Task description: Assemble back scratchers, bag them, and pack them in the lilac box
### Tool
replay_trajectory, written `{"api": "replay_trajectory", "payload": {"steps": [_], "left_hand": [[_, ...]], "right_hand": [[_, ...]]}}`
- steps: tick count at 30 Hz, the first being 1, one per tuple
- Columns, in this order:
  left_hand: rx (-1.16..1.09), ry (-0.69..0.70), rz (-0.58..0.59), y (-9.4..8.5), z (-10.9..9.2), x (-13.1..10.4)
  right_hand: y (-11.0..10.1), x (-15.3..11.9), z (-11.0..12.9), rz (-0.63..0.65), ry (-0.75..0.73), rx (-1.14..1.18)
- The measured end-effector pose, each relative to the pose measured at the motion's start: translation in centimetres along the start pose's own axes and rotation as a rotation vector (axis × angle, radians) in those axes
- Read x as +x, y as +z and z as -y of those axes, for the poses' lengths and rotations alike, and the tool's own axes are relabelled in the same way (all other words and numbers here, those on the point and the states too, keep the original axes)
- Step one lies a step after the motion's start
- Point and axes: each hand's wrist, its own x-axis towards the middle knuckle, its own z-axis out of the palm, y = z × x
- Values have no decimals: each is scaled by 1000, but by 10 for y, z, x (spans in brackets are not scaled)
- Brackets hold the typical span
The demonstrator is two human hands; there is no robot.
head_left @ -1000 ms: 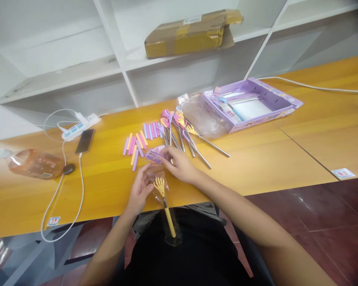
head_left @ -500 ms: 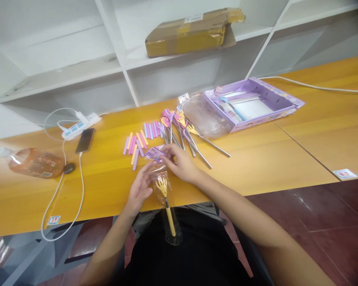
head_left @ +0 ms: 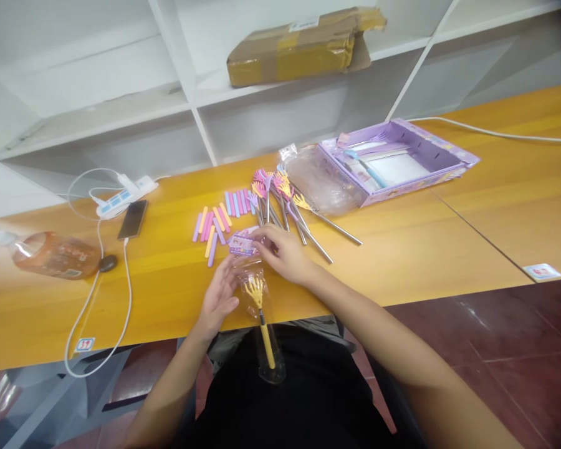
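My right hand [head_left: 283, 252] pinches a small purple printed card [head_left: 243, 244] at its right edge. Below the card, a clear plastic bag [head_left: 272, 368] holds a yellow hand-shaped scratcher [head_left: 265, 333], its handle hanging over the table edge above my lap. My left hand [head_left: 219, 298] is at the bag's left side near its top, fingers spread a little; whether they grip the film is hard to see. Scratchers with metal rods [head_left: 303, 224] lie in a pile beyond my right hand. Colored sleeves [head_left: 214, 240] lie left of the pile.
Behind the pile are crumpled plastic bags [head_left: 325, 184] and an open purple box [head_left: 430, 171]. On the left lie a phone [head_left: 133, 219], a power strip [head_left: 127, 198], cables and an orange bottle [head_left: 56, 254]. A cardboard box [head_left: 290, 57] sits on the shelf.
The card has turned, and its printed face shows more to the camera. Both hands remain almost where they were, and so does the bagged scratcher.
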Motion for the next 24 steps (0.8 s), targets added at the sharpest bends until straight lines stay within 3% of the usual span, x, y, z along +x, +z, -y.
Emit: {"api": "replay_trajectory", "payload": {"steps": [10,16,24], "left_hand": [[-21,-9,-30,1,-1,-3],[-94,-20,11,1,-8,-1],[-152,-20,-22,2,-5,-1]], "right_hand": [[-2,0,2,-27,-26,-16],[-3,1,4,-68,-36,-18],[-7,2,8,-26,-73,20]]}}
